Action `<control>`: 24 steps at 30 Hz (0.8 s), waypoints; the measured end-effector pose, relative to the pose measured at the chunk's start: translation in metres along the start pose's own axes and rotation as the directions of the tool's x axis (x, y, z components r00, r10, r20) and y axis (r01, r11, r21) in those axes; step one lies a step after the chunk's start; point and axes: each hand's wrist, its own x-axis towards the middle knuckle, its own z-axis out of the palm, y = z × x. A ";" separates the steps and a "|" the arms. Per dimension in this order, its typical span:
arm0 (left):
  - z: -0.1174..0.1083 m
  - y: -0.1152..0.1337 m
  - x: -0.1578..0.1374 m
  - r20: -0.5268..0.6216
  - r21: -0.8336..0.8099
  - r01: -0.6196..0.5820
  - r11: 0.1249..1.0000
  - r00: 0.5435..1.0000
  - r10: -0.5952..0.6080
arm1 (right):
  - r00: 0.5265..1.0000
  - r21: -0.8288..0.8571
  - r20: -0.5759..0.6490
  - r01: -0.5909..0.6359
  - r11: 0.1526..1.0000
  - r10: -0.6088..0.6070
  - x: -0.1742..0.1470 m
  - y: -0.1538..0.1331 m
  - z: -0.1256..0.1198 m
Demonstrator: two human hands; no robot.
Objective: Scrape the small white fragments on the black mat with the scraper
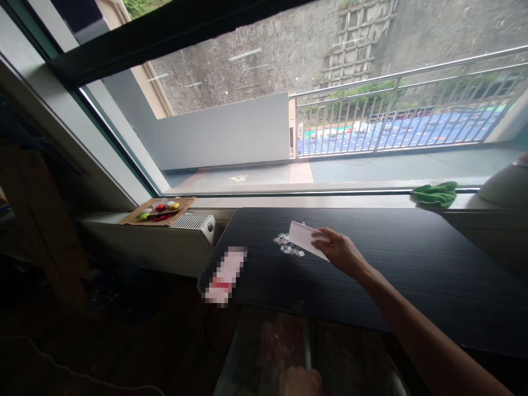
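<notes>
My right hand (339,252) reaches in from the right above the dark table. Its fingers and thumb grip a flat white rectangular panel (304,236) with a small hole near one corner. Just beyond and beside the panel lies a loose heap of small whitish pieces (291,251) on the table, partly hidden by it. My left hand (300,380) is low at the bottom edge of the view, beside a see-through plastic container (247,352) below the table's front edge. It is dim there, and I cannot make out its fingers or any hold.
A blurred-out pink and red item (226,275) lies at the left end of the dark table (383,247). A green cloth (435,194) rests on the sill at right. Cardboard with colourful small items (160,210) sits at left, beside a white radiator (165,245). A large window runs behind.
</notes>
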 end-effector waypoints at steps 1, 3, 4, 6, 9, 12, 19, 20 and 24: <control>0.000 -0.001 -0.001 0.003 -0.002 -0.002 1.000 1.000 0.002 | 1.000 0.008 0.005 0.008 1.000 -0.008 0.002 -0.002 0.003; 0.001 -0.003 -0.001 0.012 -0.002 -0.001 1.000 1.000 0.001 | 0.999 0.005 0.025 0.035 0.999 -0.035 0.005 -0.006 0.007; 0.002 -0.003 0.000 0.018 0.002 0.004 1.000 1.000 -0.004 | 0.998 -0.009 0.035 0.050 0.999 -0.049 0.004 -0.006 0.007; 0.004 -0.002 0.003 0.033 0.010 0.012 1.000 0.999 -0.012 | 0.998 -0.049 0.035 0.061 0.997 -0.060 -0.002 -0.005 0.004; 0.007 0.001 0.008 0.053 0.020 0.014 1.000 0.998 -0.015 | 1.000 -0.110 -0.013 0.010 0.994 -0.011 -0.017 -0.001 -0.008; 0.007 0.003 0.010 0.058 0.023 0.006 1.000 0.998 -0.007 | 1.000 -0.112 -0.009 -0.020 0.993 0.019 -0.031 0.004 -0.017; 0.004 0.006 0.003 0.031 0.035 -0.004 0.999 1.000 0.003 | 0.998 0.024 -0.032 -0.059 0.998 0.060 -0.051 0.022 -0.026; 0.004 0.007 0.002 0.026 0.037 -0.003 0.999 1.000 0.002 | 0.997 0.053 -0.033 -0.070 0.996 0.072 -0.052 0.026 -0.026; 0.000 0.010 -0.002 0.011 0.040 0.013 0.999 1.000 -0.013 | 0.994 0.124 -0.003 -0.104 0.987 0.105 -0.056 0.038 -0.025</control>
